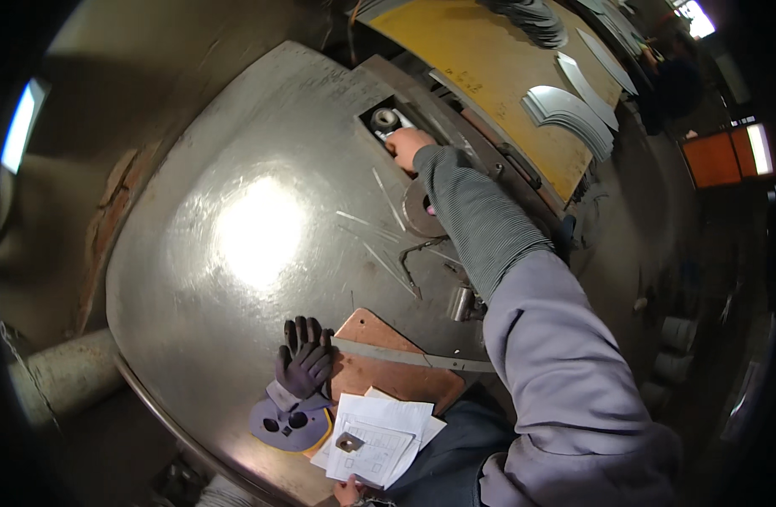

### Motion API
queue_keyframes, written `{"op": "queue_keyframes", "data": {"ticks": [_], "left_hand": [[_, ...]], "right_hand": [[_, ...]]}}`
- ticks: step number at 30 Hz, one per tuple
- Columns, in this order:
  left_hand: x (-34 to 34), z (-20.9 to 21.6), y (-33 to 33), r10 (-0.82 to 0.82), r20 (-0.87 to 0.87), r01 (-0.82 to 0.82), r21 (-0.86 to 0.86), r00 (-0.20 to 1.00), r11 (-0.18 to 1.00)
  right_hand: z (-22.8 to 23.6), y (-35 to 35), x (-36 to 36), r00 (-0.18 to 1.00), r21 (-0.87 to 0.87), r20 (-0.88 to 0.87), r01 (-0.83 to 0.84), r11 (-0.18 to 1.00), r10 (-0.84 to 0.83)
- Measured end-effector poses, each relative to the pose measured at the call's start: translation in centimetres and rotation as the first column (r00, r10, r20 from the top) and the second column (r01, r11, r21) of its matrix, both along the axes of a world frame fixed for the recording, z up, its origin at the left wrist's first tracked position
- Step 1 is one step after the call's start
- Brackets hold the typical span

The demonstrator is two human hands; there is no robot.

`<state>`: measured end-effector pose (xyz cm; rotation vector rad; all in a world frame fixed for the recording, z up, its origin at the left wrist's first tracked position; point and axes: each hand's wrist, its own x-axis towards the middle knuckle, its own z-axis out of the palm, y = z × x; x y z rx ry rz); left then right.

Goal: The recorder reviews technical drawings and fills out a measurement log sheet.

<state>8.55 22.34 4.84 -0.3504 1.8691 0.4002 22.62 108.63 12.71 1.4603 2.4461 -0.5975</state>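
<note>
My right arm stretches across the metal table, and my right hand [410,148] reaches into a small rectangular recess [367,127] at the far edge. Its fingers are curled, and their tips are hidden inside among small metal parts. A dark ring-shaped part [384,120] lies in the recess beside them. Under my sleeve sits a thick brown ring [417,211], partly covered. My left hand [347,490], mostly cut off at the lower edge, grips the near edge of some printed paper sheets [383,422]. A small metal plate with a hole [349,442] rests on these sheets.
Dark work gloves [305,359] and a grey-purple pad with holes [282,427] lie left of the papers. A steel ruler [405,355] crosses a copper-coloured plate [362,380]. Thin rods [388,266], a bent hex key [409,266] and a metal cylinder [462,302] lie near my forearm. Beyond, a yellow sheet [481,76] carries stacked curved plates [565,118].
</note>
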Motion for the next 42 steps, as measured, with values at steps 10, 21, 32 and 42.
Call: {"op": "queue_keyframes", "data": {"ticks": [10, 21, 32, 42], "left_hand": [[3.8, 6.1, 6.3, 0.208, -0.293, -0.195, 0.073, 0.933, 0.978], [5.0, 8.4, 7.7, 0.237, -0.385, -0.198, 0.139, 0.892, 0.97], [4.3, 6.3, 6.1, 0.442, -0.202, -0.315, 0.456, 0.874, 0.832], [10.2, 5.2, -8.7, -0.393, -0.62, 0.625, 0.208, 0.68, 0.753]], "right_hand": [[-4.4, 2.9, 1.8, 0.988, 0.086, 0.013, -0.157, 0.984, 0.157], [-1.6, 7.9, 6.1, 0.847, -0.481, -0.142, 0.392, 0.784, -0.511], [10.1, -37.4, 0.1, 0.881, -0.726, -0.333, -0.011, 0.687, -0.337], [-1.9, -52.7, 2.9, 0.834, 0.003, -0.418, -0.395, 0.919, 0.36]]}}
